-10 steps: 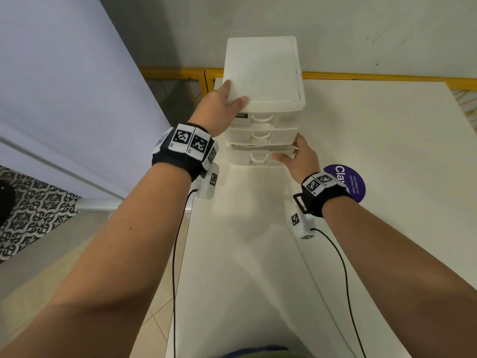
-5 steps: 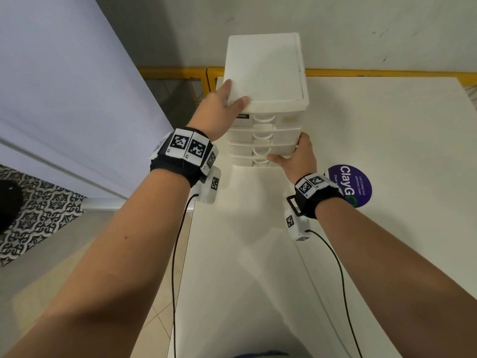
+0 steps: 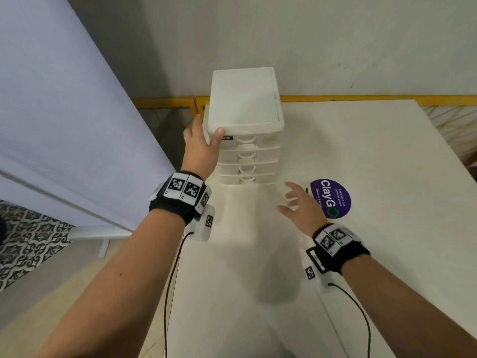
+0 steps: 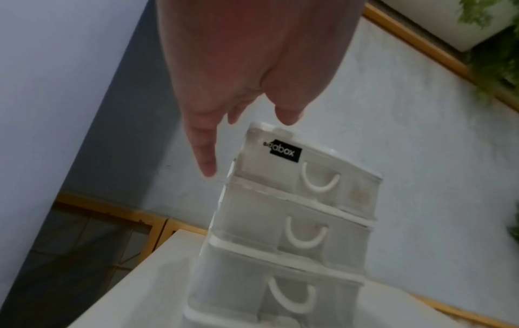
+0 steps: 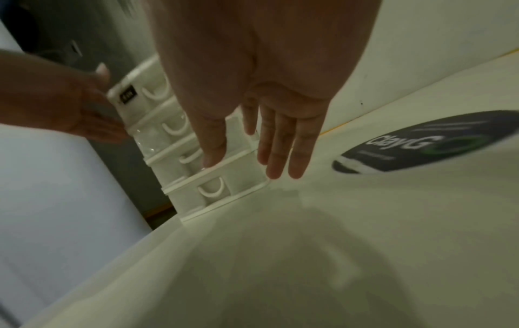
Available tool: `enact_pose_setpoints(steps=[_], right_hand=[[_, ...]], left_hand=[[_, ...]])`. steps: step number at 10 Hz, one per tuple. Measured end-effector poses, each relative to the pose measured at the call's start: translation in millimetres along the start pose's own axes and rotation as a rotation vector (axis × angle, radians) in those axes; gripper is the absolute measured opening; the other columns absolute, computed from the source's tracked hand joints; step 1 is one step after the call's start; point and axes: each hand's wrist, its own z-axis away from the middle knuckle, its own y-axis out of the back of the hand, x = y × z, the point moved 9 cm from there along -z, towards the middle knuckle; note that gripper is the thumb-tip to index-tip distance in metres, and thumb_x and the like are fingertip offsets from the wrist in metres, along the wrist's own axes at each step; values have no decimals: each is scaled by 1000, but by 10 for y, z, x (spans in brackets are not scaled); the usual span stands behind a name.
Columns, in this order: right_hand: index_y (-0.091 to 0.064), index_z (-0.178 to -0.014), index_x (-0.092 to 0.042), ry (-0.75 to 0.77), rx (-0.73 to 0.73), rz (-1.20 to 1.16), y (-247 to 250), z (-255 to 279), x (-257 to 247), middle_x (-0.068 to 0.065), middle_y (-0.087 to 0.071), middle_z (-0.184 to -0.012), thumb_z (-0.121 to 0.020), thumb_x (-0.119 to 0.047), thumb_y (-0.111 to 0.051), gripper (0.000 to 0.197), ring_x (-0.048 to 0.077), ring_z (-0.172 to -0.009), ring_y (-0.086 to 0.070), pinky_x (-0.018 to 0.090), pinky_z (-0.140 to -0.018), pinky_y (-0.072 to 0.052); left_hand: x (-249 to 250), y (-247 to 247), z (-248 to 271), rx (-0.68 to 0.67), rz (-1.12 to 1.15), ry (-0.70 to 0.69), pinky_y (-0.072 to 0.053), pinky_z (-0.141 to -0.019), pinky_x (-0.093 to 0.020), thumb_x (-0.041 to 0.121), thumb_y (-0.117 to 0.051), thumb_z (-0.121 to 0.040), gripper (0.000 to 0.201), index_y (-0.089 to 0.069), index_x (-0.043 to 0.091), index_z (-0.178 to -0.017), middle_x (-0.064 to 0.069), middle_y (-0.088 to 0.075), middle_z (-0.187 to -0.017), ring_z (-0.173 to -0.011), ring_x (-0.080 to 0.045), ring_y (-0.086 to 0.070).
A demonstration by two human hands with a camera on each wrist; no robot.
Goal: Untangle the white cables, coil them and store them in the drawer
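A white plastic drawer unit with several shut drawers stands at the back left of the white table. My left hand lies against its top front-left corner, thumb on the lid's edge, fingers straight along the left side. The left wrist view shows the left hand with straight fingers just off the drawer unit. My right hand hovers with spread fingers, holding nothing, a short way in front of the lowest drawers. In the right wrist view the right hand is in front of the drawer unit. No white cables show.
A round purple sticker lies on the table right of the right hand. The table's left edge runs close beside the unit, with a pale partition and floor beyond. A yellow rail lines the back edge.
My right hand has come off the lower drawer fronts and drawn back toward me, fingers spread. The left hand slid from the unit's top to its front-left corner.
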Motion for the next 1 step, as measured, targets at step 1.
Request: enact_pose_setpoints(steps=[1], right_hand=[[-59,-107,-35,26,-21,-10,173,607,244,-8,-64,-91,-83,-21,-66,29,5,-78,-60,29,-79,-53]], left_hand=[[-61,34,496,32,51,13,-34,-110,-43,47,-44,-95,69,-14,20,-151,-10,-18,-155,-138,-26,-33]])
